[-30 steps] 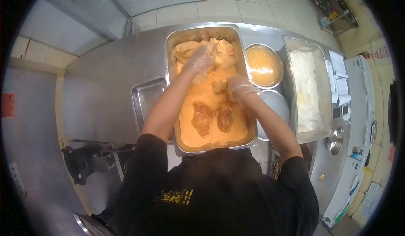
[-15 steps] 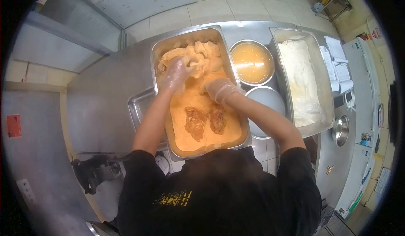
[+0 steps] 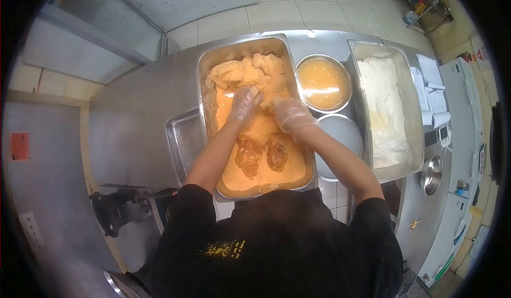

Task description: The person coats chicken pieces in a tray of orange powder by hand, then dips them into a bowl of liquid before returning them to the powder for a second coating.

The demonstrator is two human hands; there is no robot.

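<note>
A deep metal tray (image 3: 203,112) holds orange powder (image 3: 239,173). Coated pale-orange pieces (image 3: 239,73) are heaped at its far end, and two darker reddish-brown pieces (image 3: 249,157) lie side by side in the near half. My left hand (image 3: 245,104), in a clear plastic glove, is over the middle of the tray with its fingers closed at a small coated piece. Close on its right is my right hand (image 3: 291,115), also gloved, its fingers curled round a coated bit that is partly hidden.
Right of the tray stand a round bowl of orange liquid (image 3: 322,82) and a round pan of whitish liquid (image 3: 338,141). Beyond them is a large tray of white powder (image 3: 383,106). Papers (image 3: 430,93), a small metal bowl (image 3: 431,174) and scissors (image 3: 414,224) lie farther right.
My left hand has moved from the heaped pieces toward the middle of the tray, nearer my right hand. The camera view has shifted slightly.
</note>
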